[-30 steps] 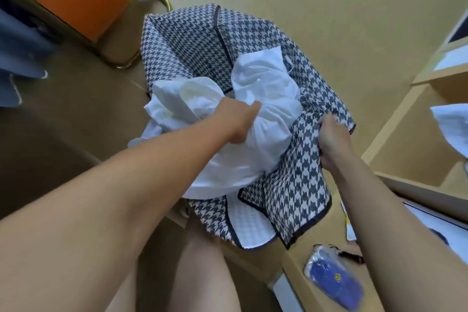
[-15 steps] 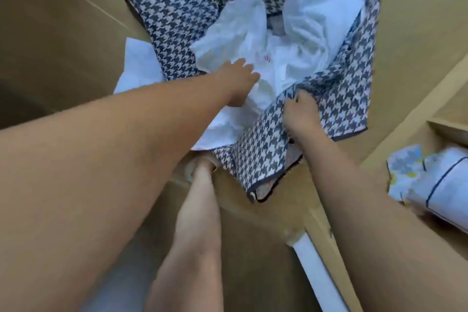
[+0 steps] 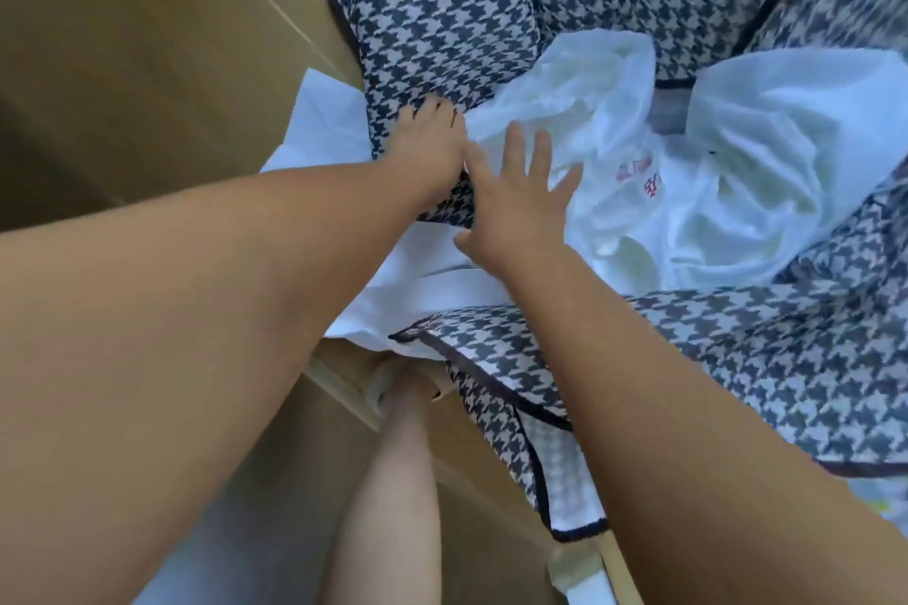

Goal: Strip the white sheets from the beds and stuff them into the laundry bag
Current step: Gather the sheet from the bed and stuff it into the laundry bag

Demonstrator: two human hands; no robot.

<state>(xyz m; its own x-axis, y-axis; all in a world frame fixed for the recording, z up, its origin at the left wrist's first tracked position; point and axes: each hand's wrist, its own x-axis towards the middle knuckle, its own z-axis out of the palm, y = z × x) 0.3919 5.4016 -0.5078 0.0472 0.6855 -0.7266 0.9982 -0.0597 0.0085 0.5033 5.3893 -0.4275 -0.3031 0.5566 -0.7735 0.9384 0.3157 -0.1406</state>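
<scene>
The houndstooth laundry bag (image 3: 442,15) fills the upper right, its mouth open toward me. A crumpled white sheet (image 3: 712,172) with small red print lies inside it. Part of the sheet hangs out over the near left rim, down to the floor. My left hand (image 3: 430,143) grips the bag's left rim, fingers curled over the patterned fabric. My right hand (image 3: 521,197) lies on the sheet just inside that rim, its fingers spread and straight.
Tan floor (image 3: 123,39) stretches to the left of the bag. My bare leg (image 3: 388,481) stands below the bag's near flap (image 3: 501,383). A pale wooden furniture edge (image 3: 580,570) shows at the bottom.
My right hand let go of the bag's near rim and moved onto the sheet with spread fingers. My left hand left the sheet and took the bag's left rim. The view moved closer.
</scene>
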